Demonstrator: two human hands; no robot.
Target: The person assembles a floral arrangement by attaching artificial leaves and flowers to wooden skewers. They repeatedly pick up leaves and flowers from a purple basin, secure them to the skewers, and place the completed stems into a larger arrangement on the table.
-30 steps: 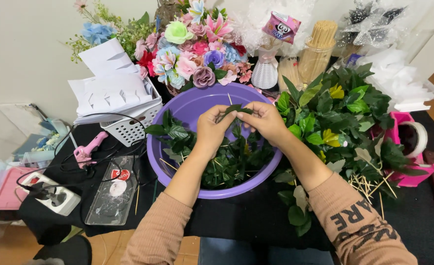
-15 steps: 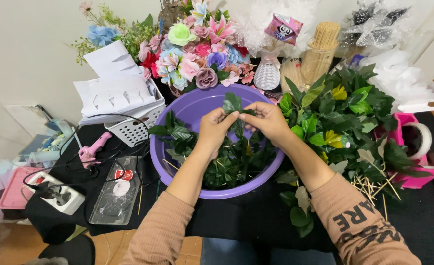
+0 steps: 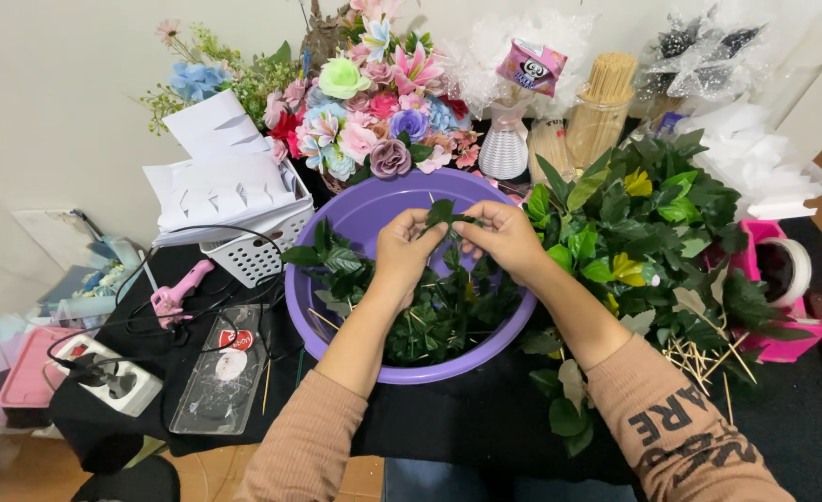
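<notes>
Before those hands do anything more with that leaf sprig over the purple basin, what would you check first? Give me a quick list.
1. Both hands on the sprig: ok; left hand and right hand pinch it together.
2. Sprig over the basin: ok.
3. Basin has room: ok; leaves fill only part.
4. More leaves at hand: ok; leaf pile touches the basin's right side.
5. Glue gun away from the hands: ok, left of the basin.
6. Sprig's stem intact: cannot tell, fingers hide it.
</notes>
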